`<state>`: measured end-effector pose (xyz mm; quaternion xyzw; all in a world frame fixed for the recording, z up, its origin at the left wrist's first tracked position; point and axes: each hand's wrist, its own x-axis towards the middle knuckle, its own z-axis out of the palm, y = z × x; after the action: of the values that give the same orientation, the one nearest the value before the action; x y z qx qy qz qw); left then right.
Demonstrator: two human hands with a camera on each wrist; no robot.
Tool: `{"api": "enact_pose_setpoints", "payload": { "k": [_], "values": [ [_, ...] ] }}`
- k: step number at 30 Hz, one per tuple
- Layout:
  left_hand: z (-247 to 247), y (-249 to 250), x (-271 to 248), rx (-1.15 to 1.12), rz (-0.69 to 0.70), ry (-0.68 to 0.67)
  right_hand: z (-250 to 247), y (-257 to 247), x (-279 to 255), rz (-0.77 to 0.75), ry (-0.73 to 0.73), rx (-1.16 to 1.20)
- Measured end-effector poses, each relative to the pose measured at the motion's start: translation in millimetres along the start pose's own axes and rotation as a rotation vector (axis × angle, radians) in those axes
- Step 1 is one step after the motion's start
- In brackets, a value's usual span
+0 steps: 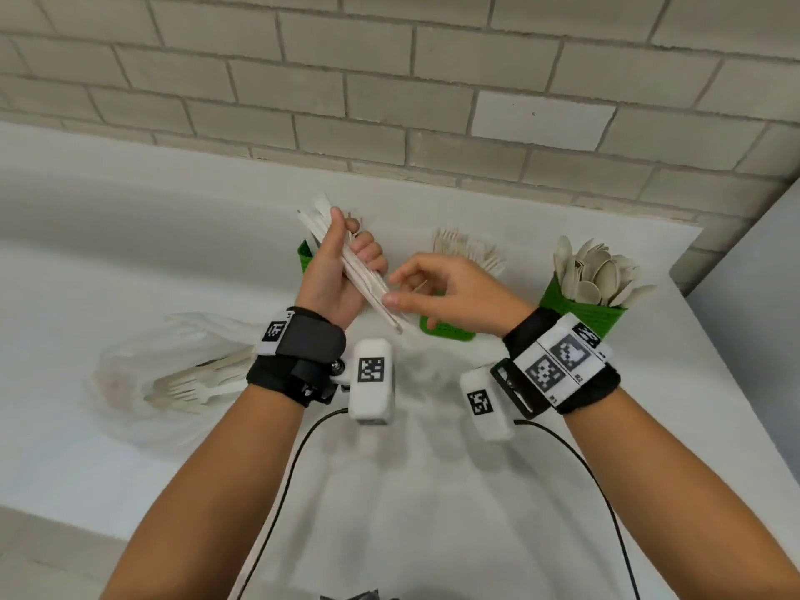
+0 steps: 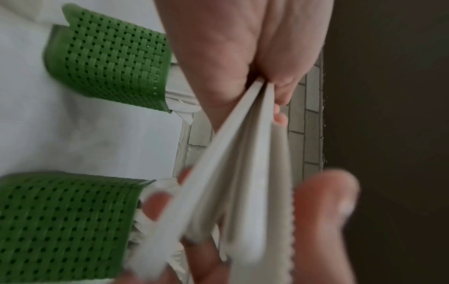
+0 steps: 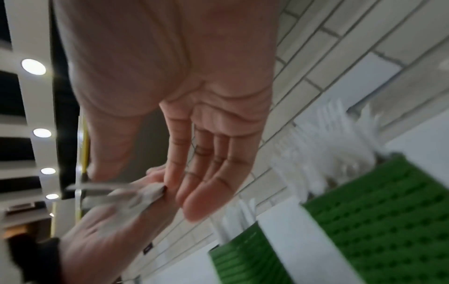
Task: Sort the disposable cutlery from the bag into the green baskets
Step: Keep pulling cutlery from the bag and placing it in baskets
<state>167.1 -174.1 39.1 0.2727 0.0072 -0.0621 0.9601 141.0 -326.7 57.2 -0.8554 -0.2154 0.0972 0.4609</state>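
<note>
Pale, wood-coloured knives (image 1: 361, 270) fill the left hand (image 1: 335, 275), its fingers (image 1: 371, 252) and thumb curled tight round the bundle so the blades stick up past the thumb and the handle ends slant down toward the near right. In the left wrist view the serrated edge of one knife (image 2: 274, 192) shows, fanned slightly apart from the others. The right hand (image 1: 450, 292) hovers just right of the bundle's lower end, its fingers (image 3: 206, 173) loosely extended and slightly apart, thumb and forefinger tips close to the handle ends; whether they touch them I cannot tell, and nothing is gripped in that hand.

Behind the hands, three green baskets stand in a row on the white table (image 1: 519, 491). The left basket (image 1: 304, 256) is mostly hidden behind the left hand. The middle basket (image 1: 448, 330) holds forks (image 1: 469, 249), tines up, and lies partly behind the right hand. The right basket (image 1: 582, 307) holds spoons (image 1: 599, 272), bowls up and fanned out.

To the near left of the left wrist lies a clear plastic bag (image 1: 143, 383) on the table, with a few forks (image 1: 195, 385) inside it. A pale brick wall (image 1: 389, 80) runs along the far edge of the table.
</note>
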Motion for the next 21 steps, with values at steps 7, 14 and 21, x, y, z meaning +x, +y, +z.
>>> {"api": "enact_pose_setpoints", "payload": {
  "k": [7, 14, 21],
  "values": [
    [-9, 22, -26, 0.075, 0.000, -0.034, 34, -22, 14, 0.045, -0.052, 0.344],
    [-22, 61, -26, 0.113, 0.066, 0.054, 59, -44, 15, 0.081, -0.051, 0.248],
    [-39, 94, -22, -0.029, 0.037, 0.081, 65, -61, 22, 0.046, 0.183, 0.397]
  ]
}}
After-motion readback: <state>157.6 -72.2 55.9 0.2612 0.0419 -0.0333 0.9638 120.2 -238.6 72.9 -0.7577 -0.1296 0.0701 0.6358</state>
